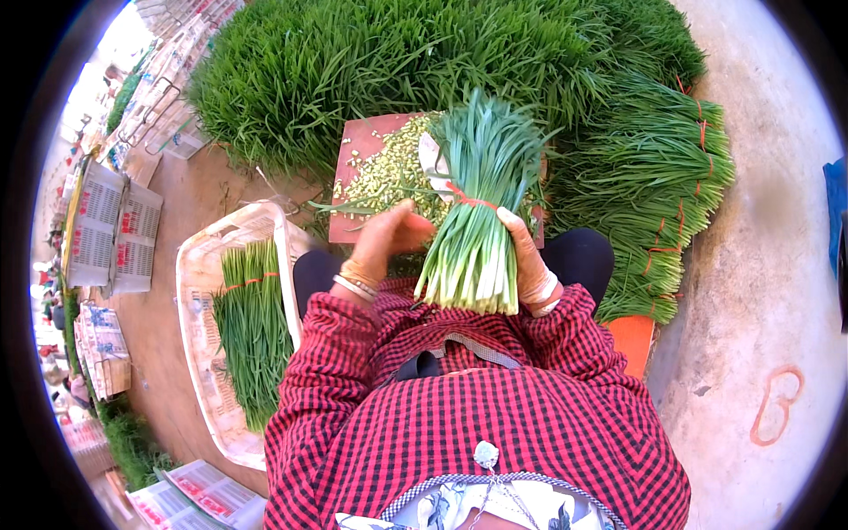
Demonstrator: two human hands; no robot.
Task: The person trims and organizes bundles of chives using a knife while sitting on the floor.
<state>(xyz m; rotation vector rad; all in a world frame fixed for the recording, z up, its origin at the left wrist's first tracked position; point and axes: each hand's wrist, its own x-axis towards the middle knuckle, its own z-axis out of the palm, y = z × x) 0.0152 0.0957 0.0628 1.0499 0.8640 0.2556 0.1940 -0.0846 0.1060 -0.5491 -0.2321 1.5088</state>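
Note:
A thick bunch of garlic chives (481, 177), bound by a red band, stands before my chest. Its dark leaf tips point away and its pale cut ends face me. My right hand (530, 263) grips its right side, thumb on the front near the band; the other fingers are hidden behind it. Just left of the bunch is my left hand (389, 237), fingers bent and apart, with nothing seen in them. Beyond lies a reddish board (358, 150) strewn with chopped pale stem ends (389, 172). Part of a white blade-like piece (433, 163) shows behind the leaves.
A big heap of loose chives (397, 62) spreads across the far side. Several tied bunches (671, 203) are stacked at right. On my left, a white plastic basket (187, 300) holds banded chives (252, 336). More crates (115, 230) line the far left; a wall (742, 309) rises at right.

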